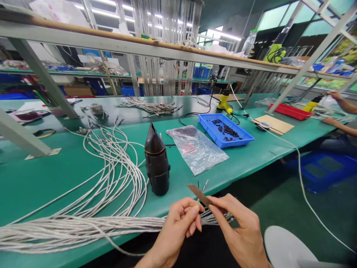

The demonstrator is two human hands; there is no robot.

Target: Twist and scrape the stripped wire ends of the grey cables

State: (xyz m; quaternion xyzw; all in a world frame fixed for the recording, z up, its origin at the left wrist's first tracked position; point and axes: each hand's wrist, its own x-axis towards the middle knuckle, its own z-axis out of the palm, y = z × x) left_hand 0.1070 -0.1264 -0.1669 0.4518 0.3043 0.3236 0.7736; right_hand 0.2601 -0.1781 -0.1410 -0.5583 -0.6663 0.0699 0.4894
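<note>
Left hand (182, 220): pinching cable end (198, 202), seemingly to steady it. Right hand (237, 225): gripping strip (199, 194) beside it, near edge of worktop (180, 175).

A wood-topped shelf (167, 51) spans your green desk (72, 160); past the desk's far edge you see tube lights (225, 34) and windows (276, 18), below its near edge dark green floor (267, 190).

Cropped and covered
The cable bundle (69, 232) is running past the left edge; the left hand (180, 220) is covering part.
</note>
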